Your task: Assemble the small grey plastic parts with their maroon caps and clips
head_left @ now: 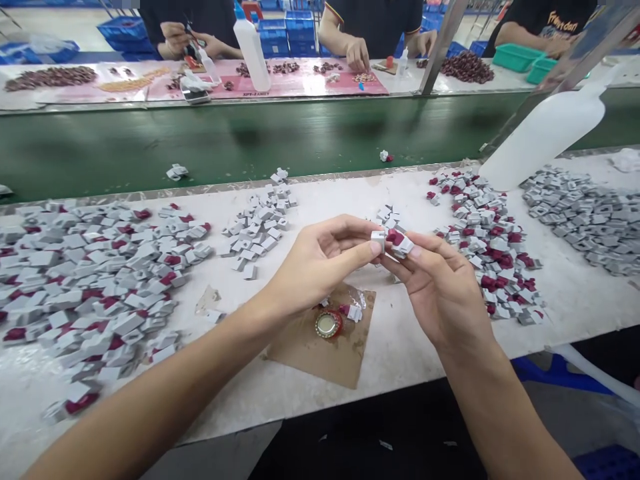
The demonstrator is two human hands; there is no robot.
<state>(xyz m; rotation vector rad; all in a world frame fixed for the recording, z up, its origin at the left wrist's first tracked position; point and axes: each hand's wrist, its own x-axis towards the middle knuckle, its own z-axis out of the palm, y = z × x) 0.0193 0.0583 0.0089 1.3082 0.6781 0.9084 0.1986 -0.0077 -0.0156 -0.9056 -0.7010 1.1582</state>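
Observation:
My left hand (pixel 335 257) pinches a small light-grey plastic piece (pixel 377 239) between thumb and fingers. Close against it, my right hand (pixel 440 277) grips a grey and maroon plastic piece (pixel 397 240), its maroon part facing the left-hand piece. Whether the two pieces touch I cannot tell. Beneath my hands lies a brown cardboard square (pixel 345 363), bearing a bottle cap (pixel 329 324) and another grey and maroon piece (pixel 353 312). Several loose grey pieces (pixel 389 217) show just behind my fingers.
A large heap of grey and maroon pieces (pixel 100 287) spreads at the left. Grey pieces (pixel 263 223) lie mid-table; more mixed pieces (pixel 500 260) and a grey pile (pixel 590 220) are at the right, beside a tilted white bottle (pixel 545 140). Behind the green belt (pixel 310 137), co-workers sit.

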